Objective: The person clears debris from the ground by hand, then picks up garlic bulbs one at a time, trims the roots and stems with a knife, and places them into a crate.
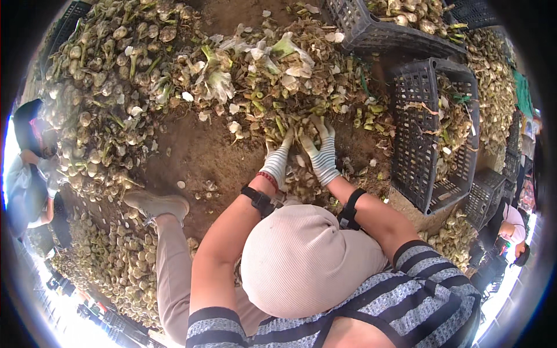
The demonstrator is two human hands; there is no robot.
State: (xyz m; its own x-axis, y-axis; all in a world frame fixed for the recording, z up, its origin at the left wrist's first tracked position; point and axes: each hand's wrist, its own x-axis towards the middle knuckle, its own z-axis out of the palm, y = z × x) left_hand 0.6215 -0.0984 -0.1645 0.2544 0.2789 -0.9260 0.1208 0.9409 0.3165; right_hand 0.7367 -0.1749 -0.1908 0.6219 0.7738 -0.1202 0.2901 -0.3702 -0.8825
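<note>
My left hand [278, 156] and right hand [322, 152], grip unclear, seem to be gathering stalk scraps [277, 105]; lifting would call for cupping.

The gloves [323, 155] look knitted, the trimmings [290, 72] rough and papery.

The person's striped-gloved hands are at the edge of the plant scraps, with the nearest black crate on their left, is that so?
Not quite: the head view shows the nearest black crate on the person's right. The left hand and right hand are in striped gloves, at the edge of the plant scraps.
</note>
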